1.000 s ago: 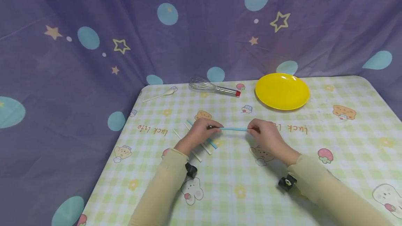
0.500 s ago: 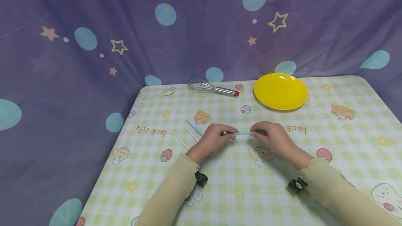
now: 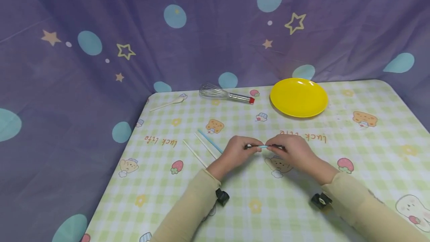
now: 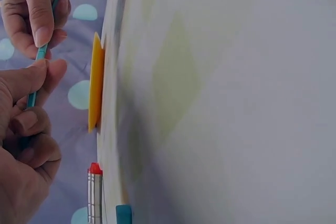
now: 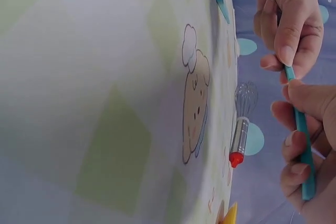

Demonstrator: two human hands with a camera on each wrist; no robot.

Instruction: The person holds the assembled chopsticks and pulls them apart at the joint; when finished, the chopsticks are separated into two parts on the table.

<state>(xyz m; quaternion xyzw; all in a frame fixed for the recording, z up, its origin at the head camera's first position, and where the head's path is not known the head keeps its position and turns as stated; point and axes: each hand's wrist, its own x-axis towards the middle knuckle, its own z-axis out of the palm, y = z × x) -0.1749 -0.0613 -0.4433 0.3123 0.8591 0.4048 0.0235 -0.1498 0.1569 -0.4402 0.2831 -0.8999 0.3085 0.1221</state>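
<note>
Moved: left hand and right hand, closer together
Left grip: pinching blue stick
Right grip: curled round its right part

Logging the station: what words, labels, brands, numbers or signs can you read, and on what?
"luck life": tablecloth, left side of head view, upside down.
"luck life": tablecloth, beside the right hand, upside down, partly covered.
Orange marks in right wrist view: too blurred to read.

In the head view, fingers hide most of the held stick. The left arm covers lower ends of three other sticks. The right wrist view cuts the plate.
</note>
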